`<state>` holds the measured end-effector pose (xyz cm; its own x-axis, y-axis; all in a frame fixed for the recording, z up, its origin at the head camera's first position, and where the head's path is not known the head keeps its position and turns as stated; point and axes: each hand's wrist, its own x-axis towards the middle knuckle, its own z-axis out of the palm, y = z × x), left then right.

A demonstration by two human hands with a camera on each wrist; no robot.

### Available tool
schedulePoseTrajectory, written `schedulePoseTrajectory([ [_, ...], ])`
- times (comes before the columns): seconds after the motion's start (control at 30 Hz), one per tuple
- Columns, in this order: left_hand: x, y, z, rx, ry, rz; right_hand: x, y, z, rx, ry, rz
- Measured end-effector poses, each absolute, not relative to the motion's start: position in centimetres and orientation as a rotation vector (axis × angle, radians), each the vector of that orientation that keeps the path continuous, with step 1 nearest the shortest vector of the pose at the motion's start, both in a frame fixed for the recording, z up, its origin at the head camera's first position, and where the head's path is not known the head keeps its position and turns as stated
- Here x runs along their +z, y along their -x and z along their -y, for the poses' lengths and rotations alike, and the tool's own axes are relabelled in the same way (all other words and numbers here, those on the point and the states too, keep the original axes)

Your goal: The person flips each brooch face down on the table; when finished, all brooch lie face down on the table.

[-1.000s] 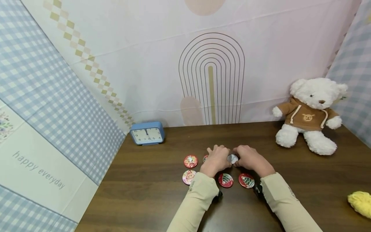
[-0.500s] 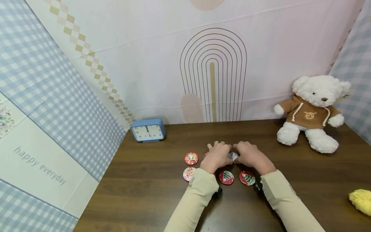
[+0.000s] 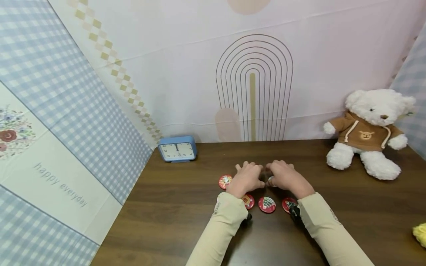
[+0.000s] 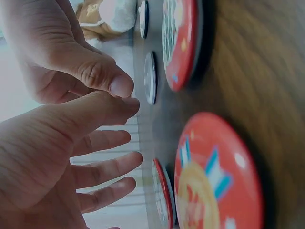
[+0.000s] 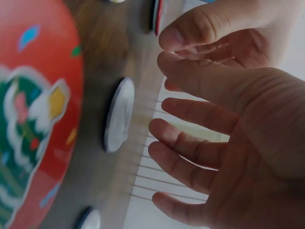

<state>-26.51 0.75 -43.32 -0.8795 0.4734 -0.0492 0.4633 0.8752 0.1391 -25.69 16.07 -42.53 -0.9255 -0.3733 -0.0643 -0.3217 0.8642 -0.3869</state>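
My left hand point(image 3: 246, 179) and right hand point(image 3: 287, 177) hover low over round badges, fingers spread and slightly bent. In the left wrist view the thumb tips of the left hand point(image 4: 71, 152) and right hand point(image 4: 66, 62) meet or overlap, nothing held. A whitish badge point(image 3: 271, 181) lies partly hidden by my right hand; the right wrist view shows this pale badge point(image 5: 120, 115) on the table, apart from the fingers. Nearer me lie a red-and-gold badge point(image 3: 247, 201) and two red tree badges point(image 3: 267, 204) point(image 3: 288, 205). Left of my left hand is a colourful badge point(image 3: 225, 181).
A blue clock point(image 3: 178, 149) stands at the back left of the wooden table point(image 3: 159, 207). The white teddy bear point(image 3: 366, 135) in a brown hoodie sits at the back right. Yellow yarn point(image 3: 421, 234) lies at the right edge. A patterned cloth hangs behind.
The head view has shifted, moving the scene rightward. Both hands have moved left over the table, uncovering the red-and-gold badge, while the pink badge is now hidden. The whitish badge is more covered.
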Motion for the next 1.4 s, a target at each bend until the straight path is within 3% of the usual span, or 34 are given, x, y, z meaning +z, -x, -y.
schedulePoseTrajectory([
  [0.9,-43.7,26.3,4.2,0.182,-0.555,-2.931,-42.4,26.9,-11.7,-0.501,0.643,-2.831],
  [1.4,-43.7,26.2,4.4,0.224,-0.626,-2.955,-42.8,27.1,-11.0,-0.556,0.665,-2.779],
])
